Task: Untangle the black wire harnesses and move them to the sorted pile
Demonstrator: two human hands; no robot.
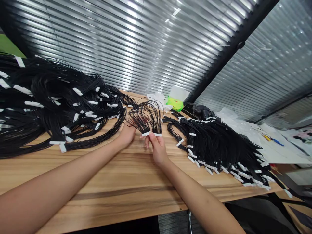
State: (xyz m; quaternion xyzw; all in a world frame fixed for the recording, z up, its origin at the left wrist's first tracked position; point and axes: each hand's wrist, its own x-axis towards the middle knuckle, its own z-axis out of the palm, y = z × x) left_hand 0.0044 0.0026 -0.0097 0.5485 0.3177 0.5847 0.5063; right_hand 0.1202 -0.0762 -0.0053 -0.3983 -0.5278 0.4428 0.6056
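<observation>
Between my hands a bundle of thin black wires (156, 112) loops up above the wooden table, with white connectors (158, 134) at its near end. My right hand (159, 149) is closed on it, the thumb pressing where two of the connectors sit side by side. On the far left side of the bundle, my left hand (128, 134) is closed round the wires. Its fingers are partly hidden behind the strands.
A big heap of black wire harnesses (60, 94) with white connectors covers the table's left. Another pile (219, 143) lies to the right, reaching the near edge. At the back stand a green tissue pack (175, 103) and, beyond it, blinds (146, 42). A side table (253, 148) holds tools.
</observation>
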